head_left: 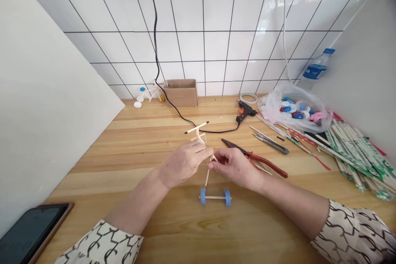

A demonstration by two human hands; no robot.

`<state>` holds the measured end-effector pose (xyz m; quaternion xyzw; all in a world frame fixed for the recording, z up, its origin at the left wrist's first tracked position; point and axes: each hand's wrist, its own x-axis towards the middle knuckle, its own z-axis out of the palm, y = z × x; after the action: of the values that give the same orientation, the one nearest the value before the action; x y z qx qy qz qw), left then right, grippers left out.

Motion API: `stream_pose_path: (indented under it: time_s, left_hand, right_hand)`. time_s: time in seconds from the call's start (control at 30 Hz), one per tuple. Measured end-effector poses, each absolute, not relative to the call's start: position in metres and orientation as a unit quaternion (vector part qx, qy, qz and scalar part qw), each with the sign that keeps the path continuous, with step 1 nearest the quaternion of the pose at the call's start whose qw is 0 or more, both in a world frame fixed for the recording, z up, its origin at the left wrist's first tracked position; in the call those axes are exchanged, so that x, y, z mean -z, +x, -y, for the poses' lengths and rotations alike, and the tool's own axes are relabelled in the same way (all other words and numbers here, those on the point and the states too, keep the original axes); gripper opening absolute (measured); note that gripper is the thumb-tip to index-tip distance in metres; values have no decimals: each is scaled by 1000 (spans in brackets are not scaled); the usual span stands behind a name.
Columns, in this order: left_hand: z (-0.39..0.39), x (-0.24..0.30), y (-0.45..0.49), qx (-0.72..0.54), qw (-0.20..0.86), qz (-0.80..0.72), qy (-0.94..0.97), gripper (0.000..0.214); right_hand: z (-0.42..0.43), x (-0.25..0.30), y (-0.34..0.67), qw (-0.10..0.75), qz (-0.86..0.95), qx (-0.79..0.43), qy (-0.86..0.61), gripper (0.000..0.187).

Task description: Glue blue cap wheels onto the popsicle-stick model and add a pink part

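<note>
My left hand (188, 161) is closed on a small frame of joined wooden sticks (201, 137), whose far end carries a crosswise stick with dark tips (197, 127). Close against it, my right hand (236, 167) pinches the near part of the same frame between thumb and fingers. One thin stick (207, 177) slants down below the fingers. Just in front of the hands, two blue bottle caps (227, 198) sit like wheels on a wooden stick axle (215, 197). The joint between the fingertips is partly hidden.
Red-handled pliers (266, 163), thread snips (272, 144) and a black glue gun (245, 110) lie to the right. Beyond are a bag of caps (297, 109), wrapped chopsticks (359, 152) and a water bottle (317, 68). A cardboard box (181, 93) stands behind; a phone (34, 231) lies front left.
</note>
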<state>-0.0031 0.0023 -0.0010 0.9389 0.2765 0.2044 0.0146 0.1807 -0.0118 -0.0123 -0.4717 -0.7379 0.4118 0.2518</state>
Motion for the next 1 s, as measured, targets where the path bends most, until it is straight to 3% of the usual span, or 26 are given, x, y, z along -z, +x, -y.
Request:
stream_pose_path:
  time_s: [0.7, 1.0]
  left_hand:
    - [-2, 0, -5, -210, 26, -285, 935, 29]
    - [3, -2, -4, -241, 42, -294, 924, 26]
  right_hand:
    - [15, 6, 191, 221, 755, -457, -415, 37]
    - [20, -5, 204, 152, 724, -552, -385, 34]
